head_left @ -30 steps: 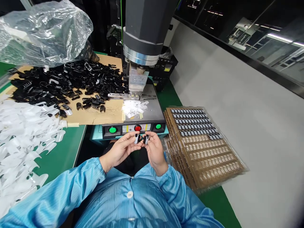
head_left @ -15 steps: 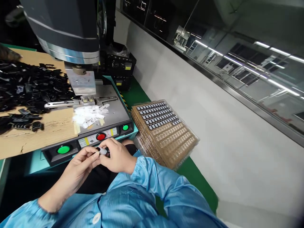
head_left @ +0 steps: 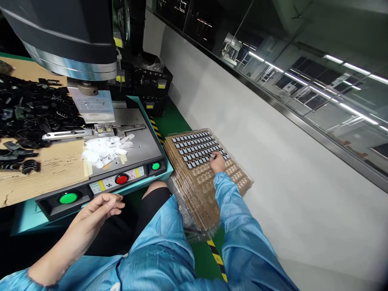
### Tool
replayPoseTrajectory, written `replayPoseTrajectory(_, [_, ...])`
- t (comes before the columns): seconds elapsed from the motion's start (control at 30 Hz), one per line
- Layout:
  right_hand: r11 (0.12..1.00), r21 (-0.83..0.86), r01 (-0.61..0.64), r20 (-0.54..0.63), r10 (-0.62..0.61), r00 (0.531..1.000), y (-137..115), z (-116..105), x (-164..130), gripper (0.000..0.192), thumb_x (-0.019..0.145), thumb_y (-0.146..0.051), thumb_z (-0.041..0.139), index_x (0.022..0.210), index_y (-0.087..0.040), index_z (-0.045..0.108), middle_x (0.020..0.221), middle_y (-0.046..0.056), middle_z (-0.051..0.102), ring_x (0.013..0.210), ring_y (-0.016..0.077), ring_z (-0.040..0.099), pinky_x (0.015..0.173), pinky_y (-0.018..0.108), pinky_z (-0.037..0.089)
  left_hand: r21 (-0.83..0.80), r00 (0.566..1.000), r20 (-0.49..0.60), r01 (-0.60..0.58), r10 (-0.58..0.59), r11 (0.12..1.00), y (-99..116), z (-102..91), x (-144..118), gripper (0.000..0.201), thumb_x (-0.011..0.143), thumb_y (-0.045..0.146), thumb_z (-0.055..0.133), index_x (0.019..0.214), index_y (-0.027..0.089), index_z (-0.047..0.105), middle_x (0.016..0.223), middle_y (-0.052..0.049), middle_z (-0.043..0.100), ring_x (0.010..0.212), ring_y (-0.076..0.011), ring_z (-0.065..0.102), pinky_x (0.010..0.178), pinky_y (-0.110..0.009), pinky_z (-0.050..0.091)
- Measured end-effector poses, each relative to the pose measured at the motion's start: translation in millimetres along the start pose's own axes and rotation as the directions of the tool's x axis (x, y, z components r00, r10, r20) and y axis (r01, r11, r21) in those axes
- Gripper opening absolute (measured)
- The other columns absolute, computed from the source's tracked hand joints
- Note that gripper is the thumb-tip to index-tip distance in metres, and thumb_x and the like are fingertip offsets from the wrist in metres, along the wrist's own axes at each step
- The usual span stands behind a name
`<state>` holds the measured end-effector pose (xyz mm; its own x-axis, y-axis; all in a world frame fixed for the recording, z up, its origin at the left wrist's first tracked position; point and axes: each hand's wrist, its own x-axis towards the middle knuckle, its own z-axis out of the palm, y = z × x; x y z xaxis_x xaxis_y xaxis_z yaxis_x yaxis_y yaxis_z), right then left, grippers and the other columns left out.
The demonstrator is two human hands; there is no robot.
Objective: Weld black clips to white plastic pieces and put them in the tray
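Note:
My right hand [head_left: 218, 163] reaches down to the top plastic tray [head_left: 239, 173], with its fingertips closed on a small grey-and-black part [head_left: 213, 156], mostly hidden by the fingers. Rows of similar grey parts [head_left: 195, 151] fill the far portion of that tray, and the hand is at the near edge of these rows. My left hand [head_left: 101, 210] hovers over my lap in front of the press's control panel [head_left: 100, 186]. Its thumb and fingers are pinched together, and nothing shows between them.
A press head [head_left: 72, 60] hangs above a metal fixture [head_left: 104, 129]. White pieces [head_left: 106, 150] lie in a heap before it. Black plastic parts [head_left: 36, 113] are piled on cardboard at left. Black crates [head_left: 151, 81] stand behind; a white wall [head_left: 273, 161] runs along the right.
My right hand has left my left hand and carried the small grey-and-black part right to the tray. My left hand has let go of the part and stayed near the panel. The view shifted slightly.

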<state>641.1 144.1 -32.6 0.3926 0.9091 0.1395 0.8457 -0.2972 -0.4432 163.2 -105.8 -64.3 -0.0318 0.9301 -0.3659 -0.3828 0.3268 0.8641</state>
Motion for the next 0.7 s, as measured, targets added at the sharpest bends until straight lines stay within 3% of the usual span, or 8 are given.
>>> replayPoseTrajectory(0.1, [0.991, -0.087, -0.103, -0.025, 0.101, 0.995, 33.9, -9.9, 17.2, 0.034, 0.090, -0.020, 0.065, 0.124, -0.020, 0.068, 0.121, 0.015, 0.074, 0.110, 0.0304, 0.069, 0.103, 0.044, 0.052, 0.050, 1.000, 0.013, 0.007, -0.008, 0.999, -2.7, -3.1, 2.3, 0.037, 0.085, 0.054, 0.084, 0.103, 0.022, 0.080, 0.112, -0.008, 0.075, 0.100, -0.0223, 0.071, 0.087, -0.027, 0.062])
replayPoseTrajectory(0.23, [0.973, -0.169, -0.160, -0.023, 0.158, 0.987, 56.7, -7.2, 26.6, 0.030, 0.090, -0.023, 0.069, 0.120, -0.023, 0.068, 0.120, 0.014, 0.074, 0.112, 0.0299, 0.069, 0.102, 0.043, 0.053, 0.090, 1.000, -0.002, 0.009, -0.009, 0.996, -6.3, -8.1, 5.9, 0.039, 0.084, 0.055, 0.084, 0.106, 0.022, 0.081, 0.109, -0.008, 0.075, 0.100, -0.0239, 0.070, 0.084, -0.028, 0.061])
replayPoseTrajectory(0.57, [0.956, -0.227, -0.183, -0.011, 0.185, 0.983, 67.0, 6.6, 31.8, 0.025, 0.094, -0.024, 0.066, 0.118, -0.022, 0.066, 0.112, 0.013, 0.074, 0.104, 0.0290, 0.070, 0.097, 0.044, 0.055, 0.155, 1.000, 0.005, 0.015, -0.016, 0.988, -10.9, -9.7, 9.5, 0.040, 0.085, 0.058, 0.082, 0.104, 0.023, 0.081, 0.110, -0.008, 0.076, 0.102, -0.0238, 0.070, 0.084, -0.027, 0.060])
replayPoseTrajectory(0.7, [0.967, -0.214, -0.139, 0.003, 0.142, 0.990, 70.3, 7.7, 30.7, 0.031, 0.092, -0.030, 0.066, 0.122, -0.021, 0.065, 0.129, 0.016, 0.066, 0.110, 0.0299, 0.067, 0.100, 0.046, 0.054, 0.195, 1.000, 0.013, -0.004, 0.001, 0.981, -11.6, -8.4, 9.4, 0.040, 0.085, 0.059, 0.081, 0.103, 0.023, 0.081, 0.111, -0.008, 0.076, 0.103, -0.0247, 0.069, 0.084, -0.028, 0.060])
